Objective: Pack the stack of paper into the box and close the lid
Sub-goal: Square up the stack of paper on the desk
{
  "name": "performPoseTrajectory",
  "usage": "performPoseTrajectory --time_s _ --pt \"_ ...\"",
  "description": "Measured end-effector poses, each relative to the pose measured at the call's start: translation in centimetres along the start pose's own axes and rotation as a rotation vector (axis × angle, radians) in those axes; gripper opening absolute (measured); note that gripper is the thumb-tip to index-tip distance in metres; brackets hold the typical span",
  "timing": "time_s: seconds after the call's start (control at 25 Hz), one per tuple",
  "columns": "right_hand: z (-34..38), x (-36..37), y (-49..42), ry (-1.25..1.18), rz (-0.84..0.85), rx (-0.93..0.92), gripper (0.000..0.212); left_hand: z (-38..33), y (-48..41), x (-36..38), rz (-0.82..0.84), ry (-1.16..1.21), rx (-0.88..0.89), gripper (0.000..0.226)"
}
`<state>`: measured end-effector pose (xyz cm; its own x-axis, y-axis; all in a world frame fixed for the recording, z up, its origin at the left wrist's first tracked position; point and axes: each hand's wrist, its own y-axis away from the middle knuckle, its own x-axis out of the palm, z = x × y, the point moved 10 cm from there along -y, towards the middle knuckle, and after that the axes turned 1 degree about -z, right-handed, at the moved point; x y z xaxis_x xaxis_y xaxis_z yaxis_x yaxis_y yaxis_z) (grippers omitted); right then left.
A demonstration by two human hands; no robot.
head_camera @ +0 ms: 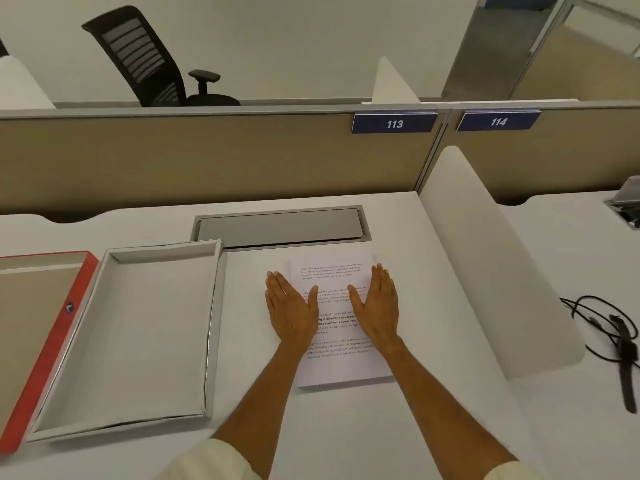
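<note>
A stack of printed white paper (337,365) lies flat on the white desk, right of centre. My left hand (289,306) rests flat on the stack's left edge, fingers together and extended. My right hand (377,303) lies flat on the stack's right side, palm down. Neither hand grips anything. The empty white box (211,327) sits open to the left of the paper, a narrow gap of desk between them. Its red-edged lid (52,348) lies upside down at the far left, touching the box.
A grey cable hatch (280,226) is set in the desk just behind the paper. A white divider panel (485,271) rises to the right; past it lie a black cable (588,317) and a watch (627,355). A beige partition (207,157) closes the back.
</note>
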<state>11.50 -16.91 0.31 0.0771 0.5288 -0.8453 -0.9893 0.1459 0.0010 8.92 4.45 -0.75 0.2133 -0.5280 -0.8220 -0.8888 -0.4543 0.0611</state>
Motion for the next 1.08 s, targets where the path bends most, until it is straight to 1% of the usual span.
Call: performPoseTrajectory --time_s 0.08,0.16,0.24,0.32,0.4,0.52,0.64,0.76,0.92,1.08 --pt "-0.6 0.0 0.0 -0.024 -0.001 0.068 0.079 0.6 0.0 0.2 0.014 0.016 -0.069 0.098" --pt "-1.4 0.5 0.3 -0.047 0.040 0.141 0.083 1.3 0.0 0.7 0.062 0.011 -0.120 0.102" --pt "-1.8 0.8 0.5 -0.067 0.048 0.189 0.087 1.5 0.2 1.0 0.081 -0.039 -0.154 0.105" --pt "-2.3 0.8 0.5 -0.098 0.035 0.233 0.090 1.7 0.1 0.7 0.070 -0.114 -0.196 0.100" --pt "-2.9 0.5 0.5 -0.115 0.006 0.308 0.090 1.8 0.1 0.4 0.087 -0.150 -0.257 0.092" --pt "-3.5 -0.1 0.4 -0.075 -0.004 0.422 0.085 2.1 0.3 1.0 0.183 -0.075 -0.379 0.093" --pt "-4.0 0.0 0.3 -0.064 0.060 0.521 0.087 2.2 0.6 1.3 0.261 -0.003 -0.468 0.096" --pt "-4.5 0.4 0.0 -0.103 0.128 0.586 0.086 1.8 0.6 1.5 0.314 0.022 -0.513 0.093" --pt "-4.6 0.7 -0.2 -0.113 0.176 0.631 0.078 0.9 0.4 2.0 0.362 -0.019 -0.492 0.080" --pt "-4.7 0.7 -0.3 -0.106 0.198 0.643 0.078 0.6 0.5 2.0 0.381 -0.022 -0.495 0.073"
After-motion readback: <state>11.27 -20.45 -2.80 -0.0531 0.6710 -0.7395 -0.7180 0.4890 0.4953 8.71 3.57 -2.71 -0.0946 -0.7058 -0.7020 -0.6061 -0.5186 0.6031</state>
